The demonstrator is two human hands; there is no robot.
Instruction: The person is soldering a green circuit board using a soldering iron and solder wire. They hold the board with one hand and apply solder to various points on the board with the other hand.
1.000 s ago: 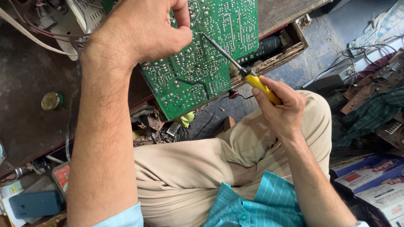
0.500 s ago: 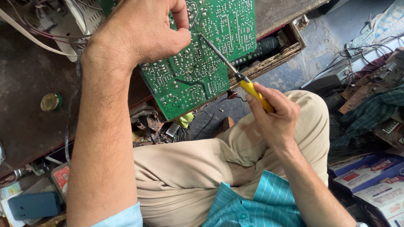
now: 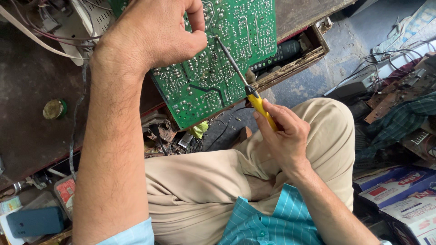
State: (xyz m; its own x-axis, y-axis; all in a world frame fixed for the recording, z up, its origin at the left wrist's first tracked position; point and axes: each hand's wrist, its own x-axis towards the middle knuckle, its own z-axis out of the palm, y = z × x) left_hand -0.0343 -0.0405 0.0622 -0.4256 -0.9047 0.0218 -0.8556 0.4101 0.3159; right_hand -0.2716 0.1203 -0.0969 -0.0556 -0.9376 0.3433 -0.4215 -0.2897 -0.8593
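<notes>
Table (image 3: 32,131): dark, round green tin (image 3: 55,109) near its edge.
Drawer (image 3: 290,63): open beside circuit board, dark parts inside.
Circuit board (image 3: 227,54): green, tilted over table edge, left hand (image 3: 154,36) fingers pinching it.
Screwdriver (image 3: 245,86): yellow handle pinched by right hand (image 3: 286,136) fingers, tip on board.
Change: right hand drawn slightly nearer board.

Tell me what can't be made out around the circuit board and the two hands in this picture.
- Head view: the circuit board runs off the top edge, and the left hand covers its upper left.
- The soldering iron tip is too small to tell whether it touches.
- The right hand hides the yellow handle's end.
- The left fingers' hold is hidden.
</notes>
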